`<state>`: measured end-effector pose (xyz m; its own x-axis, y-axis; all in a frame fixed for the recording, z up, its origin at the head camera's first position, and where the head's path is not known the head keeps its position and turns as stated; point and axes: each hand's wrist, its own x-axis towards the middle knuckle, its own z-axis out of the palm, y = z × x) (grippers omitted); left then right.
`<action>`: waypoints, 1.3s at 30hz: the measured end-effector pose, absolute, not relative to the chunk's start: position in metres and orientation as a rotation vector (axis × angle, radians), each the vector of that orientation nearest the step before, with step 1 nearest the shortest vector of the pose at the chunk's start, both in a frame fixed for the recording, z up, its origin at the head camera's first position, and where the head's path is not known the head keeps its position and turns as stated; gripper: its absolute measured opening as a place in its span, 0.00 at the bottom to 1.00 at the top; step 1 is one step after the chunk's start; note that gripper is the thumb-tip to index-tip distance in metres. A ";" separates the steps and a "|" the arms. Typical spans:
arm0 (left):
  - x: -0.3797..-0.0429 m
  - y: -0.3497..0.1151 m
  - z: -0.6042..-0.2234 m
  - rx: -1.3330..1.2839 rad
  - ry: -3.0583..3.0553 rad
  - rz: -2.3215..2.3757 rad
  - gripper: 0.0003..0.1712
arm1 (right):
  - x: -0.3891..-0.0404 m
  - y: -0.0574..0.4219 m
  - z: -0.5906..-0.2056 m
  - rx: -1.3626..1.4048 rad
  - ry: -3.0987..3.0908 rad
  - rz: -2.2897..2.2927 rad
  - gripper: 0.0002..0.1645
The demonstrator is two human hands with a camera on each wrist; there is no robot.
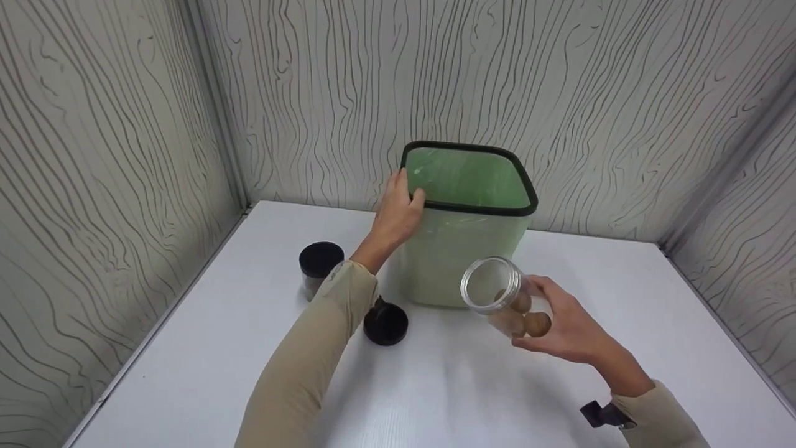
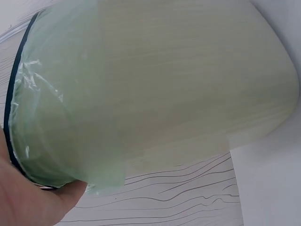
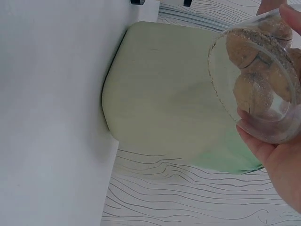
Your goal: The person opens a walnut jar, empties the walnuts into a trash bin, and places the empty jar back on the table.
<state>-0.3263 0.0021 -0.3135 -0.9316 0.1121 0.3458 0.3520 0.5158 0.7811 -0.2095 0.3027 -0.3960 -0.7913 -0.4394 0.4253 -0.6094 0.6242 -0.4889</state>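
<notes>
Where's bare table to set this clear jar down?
Bare white table: left of the left sleeve, nearer than the dark-lidded jar; between it and the right sleeve, nearer than the black lid; and right of the green bin, beyond the right hand. It's crowded where that jar, the lid and left sleeve bunch beside the bin.

The left hand (image 2: 35,202) grips the dark rim (image 2: 10,89) of a bin (image 2: 193,80) with a green liner (image 2: 66,127), worktop (image 2: 273,188) beside.
</notes>
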 end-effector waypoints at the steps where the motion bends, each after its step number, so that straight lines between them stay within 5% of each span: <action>1: -0.326 0.002 -0.313 -0.389 -2.519 -1.364 0.36 | -0.210 0.303 -0.393 0.851 -2.578 0.921 0.54; 39: -0.332 0.000 -0.313 -0.406 -2.574 -1.227 0.36 | -0.238 0.336 -0.314 0.562 -2.463 0.882 0.54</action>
